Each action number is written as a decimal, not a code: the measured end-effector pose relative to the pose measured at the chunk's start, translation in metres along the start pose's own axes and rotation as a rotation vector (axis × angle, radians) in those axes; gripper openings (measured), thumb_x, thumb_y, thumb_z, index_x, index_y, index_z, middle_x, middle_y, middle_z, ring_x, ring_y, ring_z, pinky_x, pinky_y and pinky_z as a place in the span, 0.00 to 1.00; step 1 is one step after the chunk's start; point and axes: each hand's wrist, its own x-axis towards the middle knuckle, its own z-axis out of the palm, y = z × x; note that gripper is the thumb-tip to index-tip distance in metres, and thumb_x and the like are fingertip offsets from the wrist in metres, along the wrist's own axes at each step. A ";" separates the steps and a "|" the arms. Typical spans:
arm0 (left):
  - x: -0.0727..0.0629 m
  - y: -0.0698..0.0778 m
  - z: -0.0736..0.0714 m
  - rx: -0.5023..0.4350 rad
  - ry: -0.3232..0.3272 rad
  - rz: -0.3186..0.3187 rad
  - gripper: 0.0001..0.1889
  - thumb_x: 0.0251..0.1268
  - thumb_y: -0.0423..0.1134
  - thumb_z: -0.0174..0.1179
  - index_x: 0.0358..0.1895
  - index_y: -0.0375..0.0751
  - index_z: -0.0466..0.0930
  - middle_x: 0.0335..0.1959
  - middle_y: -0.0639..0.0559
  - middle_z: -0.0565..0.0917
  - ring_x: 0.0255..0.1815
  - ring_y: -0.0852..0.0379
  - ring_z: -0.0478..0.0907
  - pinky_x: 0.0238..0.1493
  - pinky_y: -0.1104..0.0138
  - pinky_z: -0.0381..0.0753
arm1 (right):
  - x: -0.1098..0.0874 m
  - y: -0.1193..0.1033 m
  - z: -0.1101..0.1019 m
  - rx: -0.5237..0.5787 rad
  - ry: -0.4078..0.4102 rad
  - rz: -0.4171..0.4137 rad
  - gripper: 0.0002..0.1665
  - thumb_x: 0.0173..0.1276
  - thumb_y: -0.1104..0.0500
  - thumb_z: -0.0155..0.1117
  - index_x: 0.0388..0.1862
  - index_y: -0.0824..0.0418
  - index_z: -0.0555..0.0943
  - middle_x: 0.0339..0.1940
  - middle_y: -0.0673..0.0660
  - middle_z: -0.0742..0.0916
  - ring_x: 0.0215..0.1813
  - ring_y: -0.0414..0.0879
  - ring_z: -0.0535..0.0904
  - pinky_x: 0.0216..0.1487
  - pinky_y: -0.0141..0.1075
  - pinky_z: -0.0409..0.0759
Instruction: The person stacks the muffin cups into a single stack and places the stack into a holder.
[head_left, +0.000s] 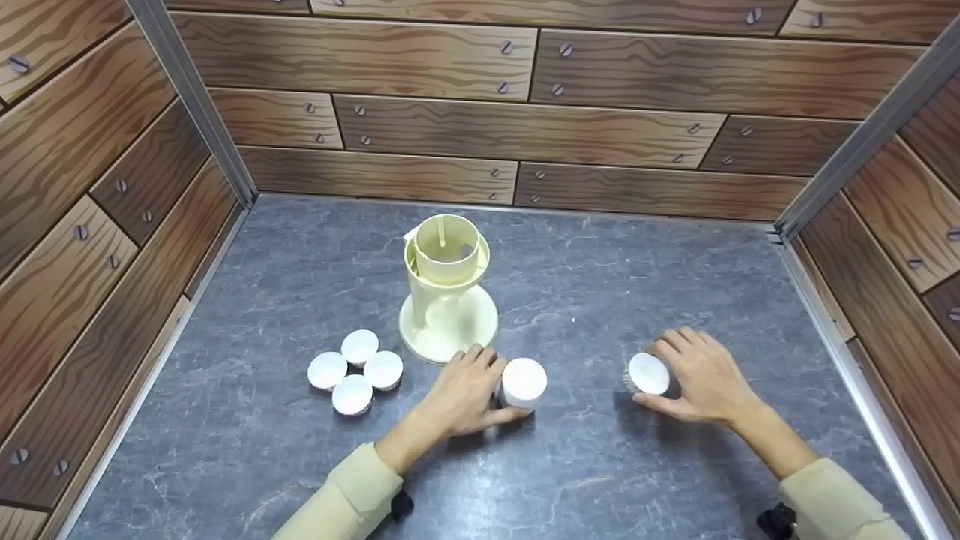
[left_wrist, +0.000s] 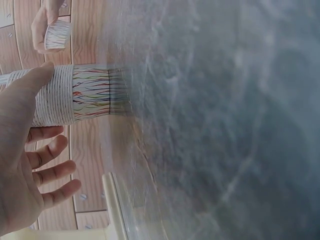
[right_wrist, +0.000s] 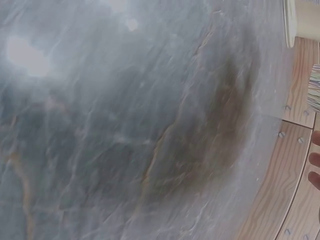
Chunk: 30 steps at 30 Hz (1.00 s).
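Observation:
My left hand (head_left: 466, 394) holds the side of a stack of paper cups (head_left: 523, 381), thumb in front and index finger at the left. In the left wrist view the stack (left_wrist: 55, 102) shows nested white rims and thin coloured stripes on the lowest cup; the other fingers are spread off it. Off to the right, my right hand (head_left: 701, 379) pinches one small paper cup (head_left: 649, 373) between thumb and fingers, above the table with a shadow beneath. The right wrist view catches only part of this striped cup (right_wrist: 314, 89) and some fingertips (right_wrist: 315, 159).
Several single white cups (head_left: 352, 394) stand close together left of the left hand. Behind that hand rises a pale yellow stand (head_left: 450, 330) with a round base and an open cylinder on top. Wood-patterned walls (head_left: 420, 120) enclose the dark marbled table (head_left: 600, 285) at the back and sides.

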 end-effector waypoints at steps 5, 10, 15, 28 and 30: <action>-0.001 0.000 -0.001 -0.009 0.000 -0.002 0.37 0.61 0.77 0.61 0.53 0.45 0.80 0.47 0.51 0.83 0.51 0.52 0.79 0.50 0.59 0.82 | 0.008 -0.006 0.000 0.012 0.027 -0.010 0.42 0.58 0.20 0.63 0.44 0.57 0.84 0.41 0.58 0.86 0.44 0.55 0.81 0.43 0.48 0.82; 0.000 0.000 -0.001 -0.018 0.001 -0.003 0.37 0.61 0.77 0.61 0.54 0.46 0.80 0.48 0.51 0.83 0.52 0.52 0.79 0.51 0.58 0.82 | 0.015 -0.013 0.000 0.031 0.038 -0.006 0.41 0.57 0.21 0.65 0.44 0.57 0.84 0.41 0.57 0.86 0.45 0.55 0.82 0.45 0.49 0.82; 0.000 0.000 -0.001 -0.026 -0.007 -0.007 0.38 0.61 0.77 0.61 0.55 0.45 0.80 0.49 0.50 0.83 0.53 0.51 0.79 0.53 0.58 0.82 | 0.020 -0.020 0.000 0.049 0.044 0.007 0.40 0.56 0.22 0.67 0.44 0.56 0.84 0.42 0.57 0.86 0.46 0.54 0.82 0.46 0.49 0.81; -0.001 0.000 -0.001 -0.019 -0.017 -0.009 0.38 0.62 0.77 0.61 0.55 0.45 0.80 0.49 0.50 0.83 0.53 0.51 0.79 0.54 0.57 0.83 | 0.039 -0.038 0.003 0.099 0.068 0.001 0.39 0.51 0.23 0.71 0.45 0.53 0.84 0.43 0.54 0.87 0.47 0.52 0.82 0.44 0.47 0.81; -0.001 0.000 -0.001 -0.014 -0.011 -0.008 0.38 0.61 0.77 0.61 0.55 0.45 0.80 0.49 0.51 0.83 0.52 0.52 0.80 0.53 0.58 0.83 | 0.042 -0.041 0.003 0.114 0.079 -0.005 0.39 0.52 0.23 0.70 0.45 0.54 0.84 0.43 0.54 0.87 0.46 0.52 0.82 0.45 0.47 0.82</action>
